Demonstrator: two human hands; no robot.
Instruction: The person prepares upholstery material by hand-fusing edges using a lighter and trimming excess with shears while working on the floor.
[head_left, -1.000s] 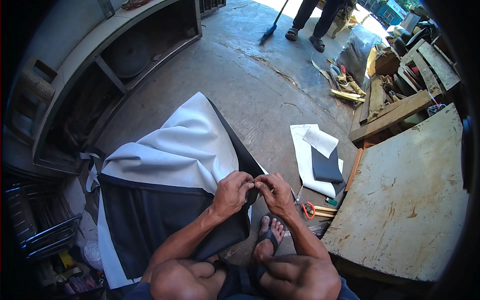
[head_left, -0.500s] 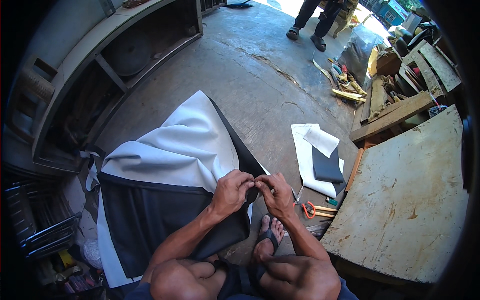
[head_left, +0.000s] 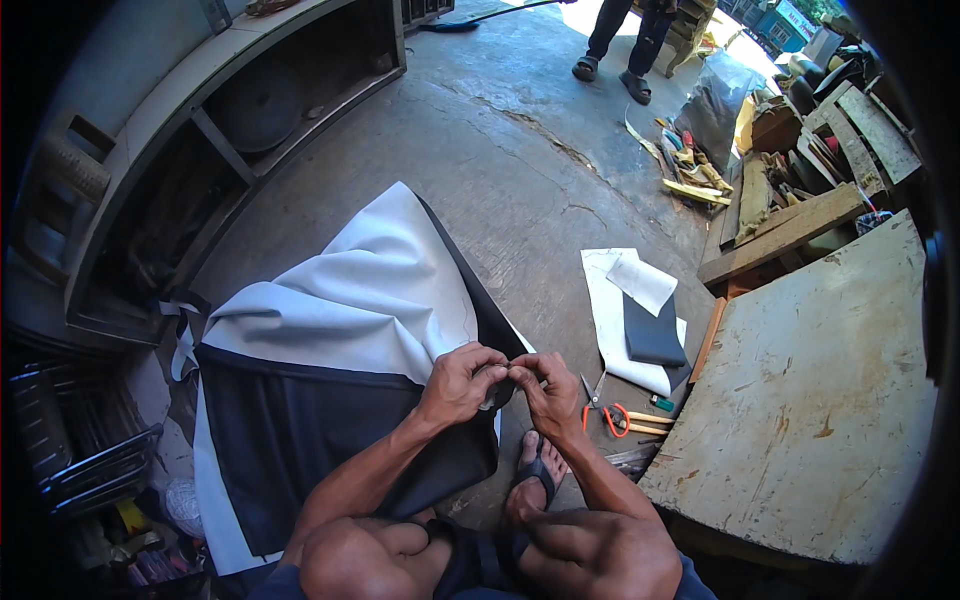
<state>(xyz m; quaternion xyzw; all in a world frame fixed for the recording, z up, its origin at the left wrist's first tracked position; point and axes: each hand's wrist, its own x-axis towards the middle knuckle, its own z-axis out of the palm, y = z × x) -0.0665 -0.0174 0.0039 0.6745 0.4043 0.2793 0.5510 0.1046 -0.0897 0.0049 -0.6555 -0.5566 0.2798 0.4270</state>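
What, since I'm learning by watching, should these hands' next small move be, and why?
Perhaps ease the left hand and right hand slightly apart for a look: their fingertips meet by the edge of the black-and-white sheet and seem to pinch a small item, which they mostly hide. The red-handled scissors lie unheld on the floor, so nothing suggests cutting now.

From the right hand [head_left: 548,392], a lane of floor [head_left: 545,265] runs toward the floor's far edge, between the black-and-white sheet [head_left: 350,280] and a white piece [head_left: 604,295]; scissors [head_left: 594,402] (blades spread) obstruct the way to the pale board's left edge.
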